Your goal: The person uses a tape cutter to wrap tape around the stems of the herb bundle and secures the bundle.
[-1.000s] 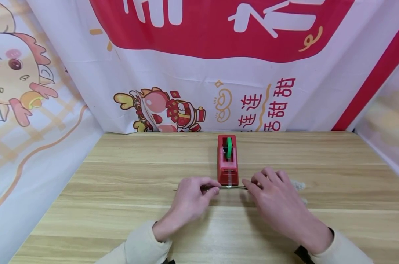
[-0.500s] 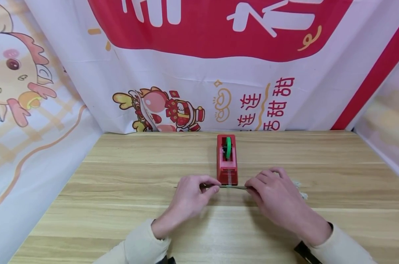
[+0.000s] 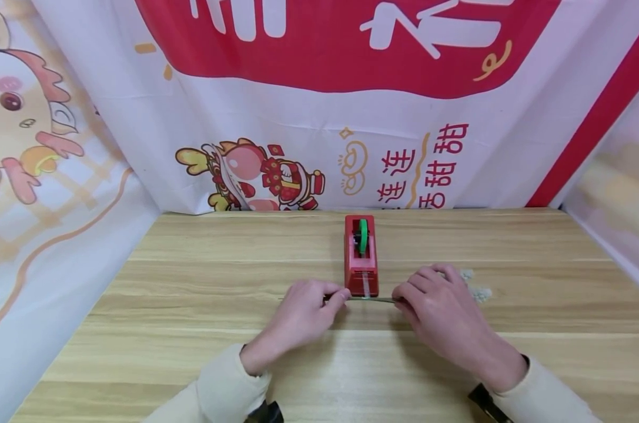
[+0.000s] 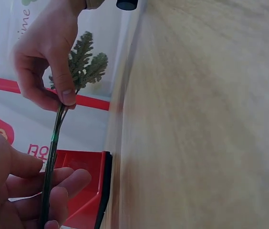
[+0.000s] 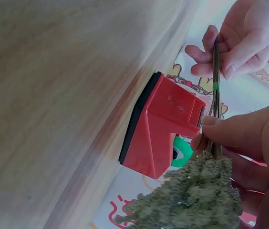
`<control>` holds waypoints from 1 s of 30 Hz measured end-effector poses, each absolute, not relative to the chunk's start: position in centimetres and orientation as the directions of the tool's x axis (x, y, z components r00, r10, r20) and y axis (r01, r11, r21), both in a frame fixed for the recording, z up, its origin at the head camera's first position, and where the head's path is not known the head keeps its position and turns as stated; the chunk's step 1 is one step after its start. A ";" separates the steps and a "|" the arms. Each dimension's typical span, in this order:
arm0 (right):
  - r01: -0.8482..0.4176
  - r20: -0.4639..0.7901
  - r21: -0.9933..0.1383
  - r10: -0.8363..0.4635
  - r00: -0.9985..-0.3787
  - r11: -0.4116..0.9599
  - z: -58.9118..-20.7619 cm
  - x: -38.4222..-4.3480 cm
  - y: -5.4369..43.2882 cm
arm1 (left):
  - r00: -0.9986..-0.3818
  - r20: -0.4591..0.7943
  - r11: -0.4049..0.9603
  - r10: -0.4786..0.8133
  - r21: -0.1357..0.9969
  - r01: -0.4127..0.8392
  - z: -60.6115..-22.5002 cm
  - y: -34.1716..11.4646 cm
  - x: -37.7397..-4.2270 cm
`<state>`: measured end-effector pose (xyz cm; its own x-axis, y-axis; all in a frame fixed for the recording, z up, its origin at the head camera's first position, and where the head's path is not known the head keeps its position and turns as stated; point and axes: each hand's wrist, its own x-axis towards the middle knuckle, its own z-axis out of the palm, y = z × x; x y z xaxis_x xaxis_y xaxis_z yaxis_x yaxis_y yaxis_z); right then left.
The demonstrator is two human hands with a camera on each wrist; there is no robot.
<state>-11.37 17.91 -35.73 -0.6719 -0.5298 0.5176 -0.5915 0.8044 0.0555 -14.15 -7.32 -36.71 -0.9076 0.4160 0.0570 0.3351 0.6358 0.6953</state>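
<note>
A thin bundle of dried-flower stems [image 3: 380, 300] runs level between my two hands, just in front of the tape dispenser [image 3: 354, 283]. My left hand [image 3: 304, 310] holds the stem ends between thumb and fingers. Near the flower heads [image 5: 191, 198], my right hand [image 3: 440, 314] pinches the stems; in the right wrist view the heads are pale grey-green and bushy. A green band of tape [image 5: 216, 86] circles the stems between the hands. From the dispenser's front edge, a strip of clear-looking tape [image 3: 366, 285] reaches down to the stems.
The red dispenser carries a green tape roll [image 3: 363, 237] and stands toward the back of the wooden table [image 3: 192, 329]. Behind it hangs a printed white and red cloth [image 3: 319, 111], with more cloth along both sides.
My right fingers, partly lifted a second ago, now pinch the stems. The flower heads have shifted beside that hand, and my left thumb and forefinger have drawn together.
</note>
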 end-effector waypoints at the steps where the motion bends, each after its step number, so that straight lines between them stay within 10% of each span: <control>1: -0.595 0.523 0.060 -0.533 -0.665 0.802 -35.8 -11.4 17.9 | -0.909 0.049 0.640 0.414 0.695 0.328 -36.7 -7.3 -14.2; 30: -0.553 0.279 0.026 -0.537 -0.796 0.833 -34.4 -12.1 16.5 | -0.955 0.011 0.635 0.296 0.745 0.206 -35.6 -6.9 -14.3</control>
